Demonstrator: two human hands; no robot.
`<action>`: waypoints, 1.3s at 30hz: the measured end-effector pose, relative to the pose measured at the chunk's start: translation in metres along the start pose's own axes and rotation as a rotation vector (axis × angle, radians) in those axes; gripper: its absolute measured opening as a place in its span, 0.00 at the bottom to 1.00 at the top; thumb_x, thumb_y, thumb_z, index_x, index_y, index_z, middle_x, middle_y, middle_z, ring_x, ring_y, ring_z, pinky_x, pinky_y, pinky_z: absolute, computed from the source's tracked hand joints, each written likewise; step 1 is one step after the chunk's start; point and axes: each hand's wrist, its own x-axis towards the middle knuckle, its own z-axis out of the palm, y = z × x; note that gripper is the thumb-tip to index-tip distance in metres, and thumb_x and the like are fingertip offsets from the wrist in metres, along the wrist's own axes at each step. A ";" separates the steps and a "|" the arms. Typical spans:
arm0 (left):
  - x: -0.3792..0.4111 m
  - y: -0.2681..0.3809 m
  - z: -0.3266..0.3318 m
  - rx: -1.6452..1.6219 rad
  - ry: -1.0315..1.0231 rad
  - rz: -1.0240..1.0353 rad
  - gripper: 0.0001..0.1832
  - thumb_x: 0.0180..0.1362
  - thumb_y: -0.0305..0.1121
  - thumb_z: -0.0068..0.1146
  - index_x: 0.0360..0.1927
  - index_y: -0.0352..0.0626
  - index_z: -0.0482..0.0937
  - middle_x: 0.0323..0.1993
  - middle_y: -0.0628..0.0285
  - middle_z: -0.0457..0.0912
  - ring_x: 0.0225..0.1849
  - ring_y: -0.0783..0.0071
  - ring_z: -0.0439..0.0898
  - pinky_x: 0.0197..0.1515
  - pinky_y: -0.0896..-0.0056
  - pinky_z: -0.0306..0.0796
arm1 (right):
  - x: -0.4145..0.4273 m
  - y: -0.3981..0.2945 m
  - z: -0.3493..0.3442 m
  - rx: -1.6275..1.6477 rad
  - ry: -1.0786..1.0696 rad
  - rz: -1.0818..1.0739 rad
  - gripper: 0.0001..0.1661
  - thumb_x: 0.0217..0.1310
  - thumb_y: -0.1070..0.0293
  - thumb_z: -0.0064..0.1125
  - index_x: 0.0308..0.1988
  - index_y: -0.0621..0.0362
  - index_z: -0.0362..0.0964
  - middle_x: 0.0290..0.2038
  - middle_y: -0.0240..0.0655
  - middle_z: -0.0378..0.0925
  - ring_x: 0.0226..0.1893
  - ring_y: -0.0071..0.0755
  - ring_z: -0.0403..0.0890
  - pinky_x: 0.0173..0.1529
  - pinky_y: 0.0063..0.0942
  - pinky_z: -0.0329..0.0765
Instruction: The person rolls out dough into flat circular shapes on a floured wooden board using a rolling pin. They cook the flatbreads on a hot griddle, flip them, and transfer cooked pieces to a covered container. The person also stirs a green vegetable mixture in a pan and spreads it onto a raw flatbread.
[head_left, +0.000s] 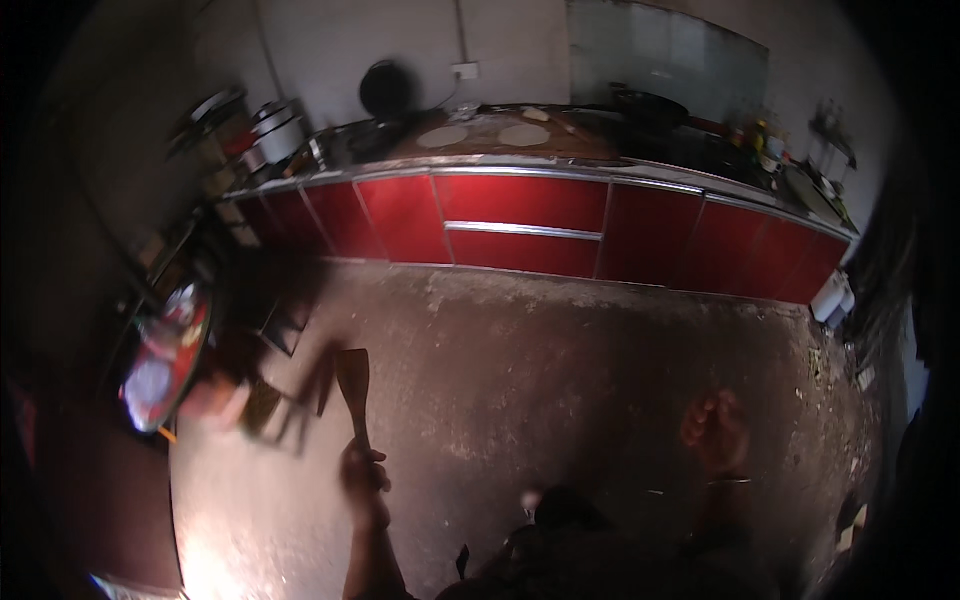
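Note:
My left hand (364, 476) grips the handle of a wooden spatula (354, 379), its flat blade pointing up and away over the floor. To the right, my right hand (718, 431) hangs over the shaded floor with curled fingers, blurred and dark; no object shows in it. A thin band circles that wrist. Beyond both hands runs a counter with red cabinet doors (525, 199). On its wooden board (480, 146) lie two flat dough rounds, the left one (442, 136) and the right one (524, 135). A rolling pin (568, 124) and a pale dough piece (535, 114) lie behind them.
A dark wok (649, 107) stands on the counter's right part, near several bottles (759, 139). A round black pan (386, 90) is upright at the wall, and a white cooker (277, 133) stands farther left. Stools (289, 326) and a cluttered round table (204, 322) occupy the left.

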 end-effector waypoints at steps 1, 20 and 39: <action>0.022 -0.005 0.020 -0.031 -0.017 -0.031 0.15 0.61 0.39 0.36 0.44 0.40 0.68 0.24 0.65 0.70 0.15 0.86 0.60 0.14 0.85 0.54 | 0.014 0.007 -0.007 -0.072 0.067 0.005 0.11 0.56 0.64 0.49 0.33 0.62 0.66 0.27 0.39 0.68 0.24 0.35 0.71 0.26 0.32 0.71; 0.338 -0.017 0.300 -0.038 -0.561 -0.154 0.12 0.59 0.32 0.37 0.45 0.42 0.60 0.33 0.60 0.74 0.23 0.80 0.68 0.22 0.81 0.63 | 0.414 0.213 0.052 -0.455 -0.274 0.473 0.20 0.59 0.57 0.45 0.42 0.63 0.65 0.29 0.33 0.72 0.25 0.22 0.71 0.27 0.19 0.70; 0.568 -0.120 0.514 0.233 -1.251 -0.412 0.15 0.59 0.36 0.41 0.46 0.39 0.68 0.36 0.61 0.75 0.32 0.76 0.72 0.34 0.74 0.68 | 0.624 0.068 -0.105 -0.787 0.705 -0.011 0.11 0.59 0.66 0.43 0.30 0.62 0.66 0.20 0.32 0.69 0.17 0.22 0.69 0.22 0.20 0.68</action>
